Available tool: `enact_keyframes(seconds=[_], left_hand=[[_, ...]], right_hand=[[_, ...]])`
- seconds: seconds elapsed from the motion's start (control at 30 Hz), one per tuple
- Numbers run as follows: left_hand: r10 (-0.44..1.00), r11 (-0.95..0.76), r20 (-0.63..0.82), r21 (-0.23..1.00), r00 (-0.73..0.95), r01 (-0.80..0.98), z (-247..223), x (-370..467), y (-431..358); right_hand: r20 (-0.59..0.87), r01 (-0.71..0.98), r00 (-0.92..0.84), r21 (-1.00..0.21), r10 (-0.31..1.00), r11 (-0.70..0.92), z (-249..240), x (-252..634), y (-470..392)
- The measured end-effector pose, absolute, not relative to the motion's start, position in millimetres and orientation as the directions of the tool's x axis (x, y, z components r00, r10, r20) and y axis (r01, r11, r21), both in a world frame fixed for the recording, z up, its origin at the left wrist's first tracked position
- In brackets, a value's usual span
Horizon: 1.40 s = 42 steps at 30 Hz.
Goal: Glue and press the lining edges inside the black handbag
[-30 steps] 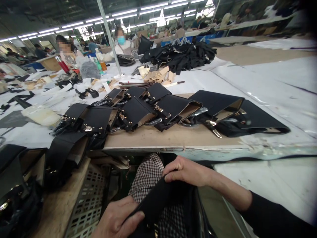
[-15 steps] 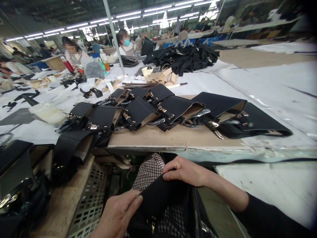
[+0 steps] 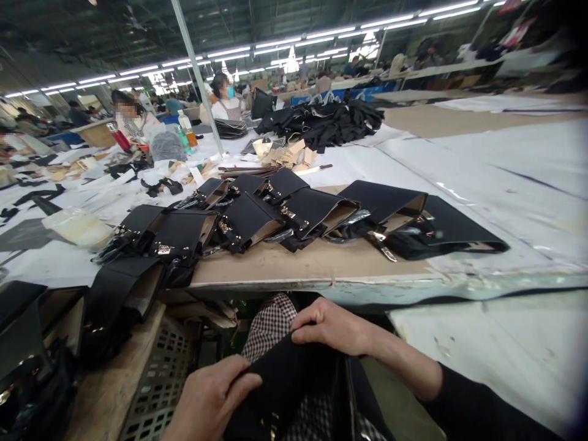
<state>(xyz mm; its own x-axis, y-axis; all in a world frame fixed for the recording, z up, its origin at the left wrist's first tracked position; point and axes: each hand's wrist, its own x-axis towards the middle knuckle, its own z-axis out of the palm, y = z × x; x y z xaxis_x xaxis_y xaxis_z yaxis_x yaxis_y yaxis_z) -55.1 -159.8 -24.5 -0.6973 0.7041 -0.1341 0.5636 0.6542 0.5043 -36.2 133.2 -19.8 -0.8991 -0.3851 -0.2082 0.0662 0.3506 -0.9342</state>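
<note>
Left hand [image 3: 214, 392] nearly closed, pinches near edge of black handbag [image 3: 280, 376], on checked cloth [image 3: 271, 324] below worktable [image 3: 367, 289]. Bag probably light, flexible, smooth, scuffable; take by edges, off gold hardware [image 3: 274, 422]. Right hand [image 3: 337, 331] pinches far edge, nearly closed. Versus earlier: view tipped up, grips much the same.

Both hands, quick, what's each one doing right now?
Left hand: closed, pinching the black bag piece by its edge.
Right hand: closed, pinching the same piece farther along.

The black bag [image 3: 280, 376] slants over checkered cloth [image 3: 270, 324].
</note>
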Motion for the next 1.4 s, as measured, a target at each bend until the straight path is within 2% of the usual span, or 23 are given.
enact_keyframes(seconds=[0.2,0.37,0.57,0.73,0.93,1.0,1.27,1.4], left_hand=[[0.795,0.554,0.012,0.393,-0.606,0.734,-21.9,-56.4,-134.8],[0.748,0.626,-0.040,0.375,-0.663,0.683,-38.4,-63.3,-135.5],[0.801,0.587,-0.085,0.309,-0.593,0.748,-20.9,-73.3,-120.5],[0.832,0.549,-0.154,0.378,-0.534,0.746,0.3,-75.8,-86.7],[0.808,0.558,-0.255,0.621,-0.531,0.551,4.0,-83.8,-77.1],[0.808,0.552,-0.270,0.658,-0.524,0.511,2.9,-85.4,-77.7],[0.816,0.567,-0.313,0.594,-0.486,0.571,-7.5,-94.3,-75.0],[0.777,0.619,-0.372,0.599,-0.508,0.508,1.6,-95.6,-76.0]], right_hand=[[-0.186,0.042,-0.917,-0.925,-0.353,0.377,-24.0,-34.6,134.3],[-0.189,0.047,-0.926,-0.916,-0.328,0.398,-21.6,-31.6,138.0],[-0.162,0.021,-0.936,-0.911,-0.311,0.411,-22.1,-32.1,135.7],[-0.138,-0.001,-0.940,-0.912,-0.311,0.410,-21.4,-31.8,133.7],[-0.138,-0.019,-0.920,-0.919,-0.366,0.395,-15.8,-25.9,151.5],[-0.143,-0.025,-0.917,-0.912,-0.374,0.409,-12.5,-24.5,156.9],[-0.095,-0.106,-0.919,-0.875,-0.383,0.472,-10.2,-23.1,160.7],[-0.101,-0.082,-0.933,-0.875,-0.346,0.476,-15.3,-22.0,158.6]])
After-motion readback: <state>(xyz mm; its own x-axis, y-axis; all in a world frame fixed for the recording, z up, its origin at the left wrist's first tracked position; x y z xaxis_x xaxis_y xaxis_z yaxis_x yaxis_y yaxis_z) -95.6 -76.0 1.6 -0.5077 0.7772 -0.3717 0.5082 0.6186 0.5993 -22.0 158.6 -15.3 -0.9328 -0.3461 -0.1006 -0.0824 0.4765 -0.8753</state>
